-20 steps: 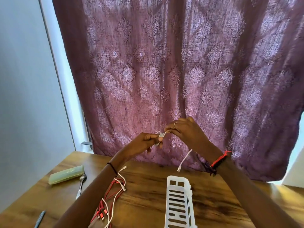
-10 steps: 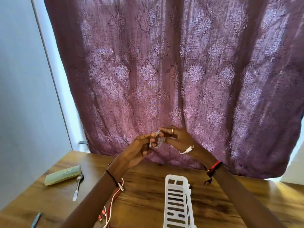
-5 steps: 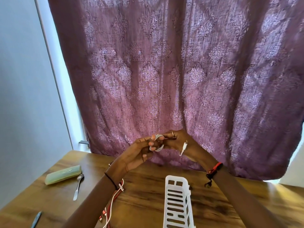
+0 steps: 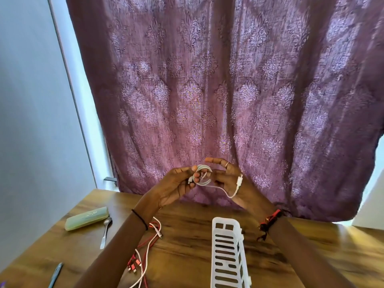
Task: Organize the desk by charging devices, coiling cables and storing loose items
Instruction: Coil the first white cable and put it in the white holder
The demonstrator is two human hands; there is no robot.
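Purple patterned cloth, a curtain (image 4: 207,90), fills most of the far view and hangs down to the far edge of a wooden desk (image 4: 187,246). A pale wall (image 4: 31,100) is seen at the left.

On the desk, near and slightly right of centre, a white slotted plastic basket (image 4: 227,254) is laid lengthwise, running out of the bottom edge. To its left a loose tangle of red and white cables (image 4: 145,252) is spread on the wood, partly hidden under the left forearm. Further left a pale green case (image 4: 86,218) is set at an angle, with a metal spoon (image 4: 105,230) just beside it on its right. A dark pen (image 4: 55,275) is seen at the near left edge.

Above the far part of the desk both hands are raised in front of the curtain. A small coil of white cable (image 4: 202,175) is pinched by the left hand (image 4: 174,187), the fingers curled closed round one side of the loops. The right hand (image 4: 230,177) is held half open, fingers extended toward the coil; the cable's free tail is draped across its palm, and the white plug (image 4: 239,181) is rested against the heel of that hand. A ring is worn on one right finger, a red band on the right wrist, a thin dark band on the left wrist.
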